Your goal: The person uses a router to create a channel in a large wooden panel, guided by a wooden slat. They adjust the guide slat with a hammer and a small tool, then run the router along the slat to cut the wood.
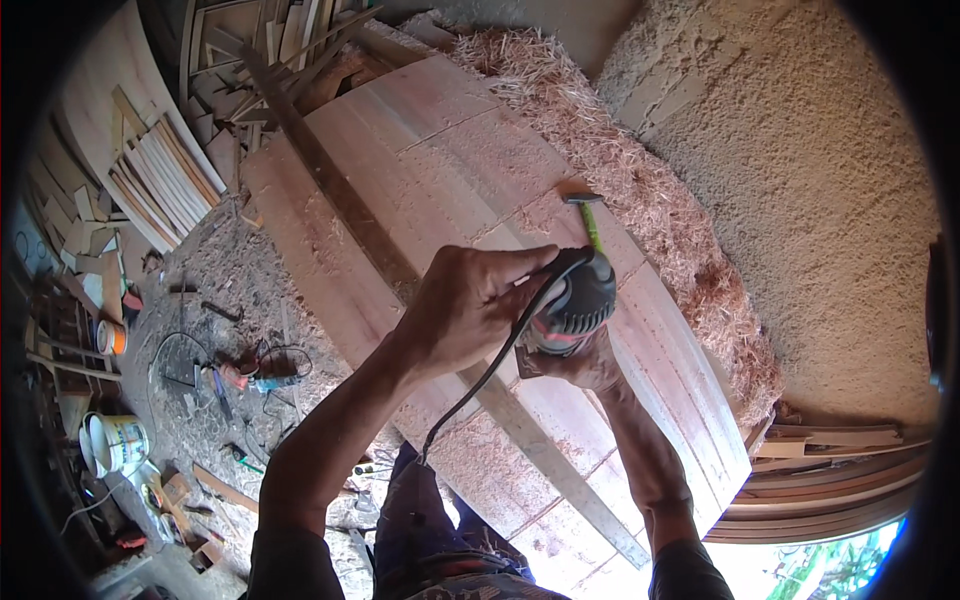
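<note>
At the far left I see a white cylindrical plastic bucket (pixel 122 441), then a pale curved wooden sheet (pixel 112 85) with narrow wooden slats (pixel 165 185) lined up on it. Beside them, cables and small tools lie scattered over the grey, debris-strewn floor (pixel 222 262). Past that spreads a broad reddish-brown panel of joined boards (pixel 420 110), dusted with shavings, loose wooden offcuts (pixel 290 40) piled beyond its upper-left corner. A long narrow wooden strip (pixel 340 195) slants across the panel from its upper-left end to its lower edge, passing under my left hand (pixel 475 295), which is closed on the black top of a black-and-red handheld power tool (pixel 578 300). I have that tool over the panel's middle, toward the right edge, my right hand (pixel 580 365) clamped around its lower body. A yellow-green handle with a grey head (pixel 583 199) shows just beyond it. Curly reddish shavings (pixel 690 230) bank along the panel's right edge, below a rough tan wall (pixel 790 200); curved brown planks (pixel 820 500) are stacked at far right.
</note>
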`<action>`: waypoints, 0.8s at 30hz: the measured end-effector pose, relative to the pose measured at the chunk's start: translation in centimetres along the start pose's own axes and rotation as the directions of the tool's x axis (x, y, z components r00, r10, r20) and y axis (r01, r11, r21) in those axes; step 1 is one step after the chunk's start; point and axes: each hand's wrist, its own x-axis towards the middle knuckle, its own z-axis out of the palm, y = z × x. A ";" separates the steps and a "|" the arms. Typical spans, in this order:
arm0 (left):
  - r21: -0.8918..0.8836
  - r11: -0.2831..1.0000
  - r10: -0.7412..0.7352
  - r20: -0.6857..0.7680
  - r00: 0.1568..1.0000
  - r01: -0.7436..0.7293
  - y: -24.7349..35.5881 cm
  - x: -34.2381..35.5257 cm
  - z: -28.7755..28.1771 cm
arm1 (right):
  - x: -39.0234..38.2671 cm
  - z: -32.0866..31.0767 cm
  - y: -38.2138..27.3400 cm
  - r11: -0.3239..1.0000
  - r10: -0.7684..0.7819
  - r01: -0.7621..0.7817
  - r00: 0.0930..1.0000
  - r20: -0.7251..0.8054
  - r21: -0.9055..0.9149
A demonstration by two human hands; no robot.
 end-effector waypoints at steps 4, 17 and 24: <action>0.093 0.996 -0.008 -0.069 0.998 0.015 0.3 -0.3 0.6 | 0.7 0.4 1.3 0.979 -0.198 0.193 0.978 -0.067 -0.072; 0.450 0.877 -0.091 -0.188 0.978 0.168 -14.7 -4.3 4.5 | -3.5 -5.2 7.5 0.988 -0.152 0.152 0.988 0.007 -0.012; 0.577 0.777 0.044 0.348 0.937 -0.251 -24.9 -1.2 7.9 | -3.2 -5.1 8.1 0.992 -0.096 0.106 0.988 0.123 -0.075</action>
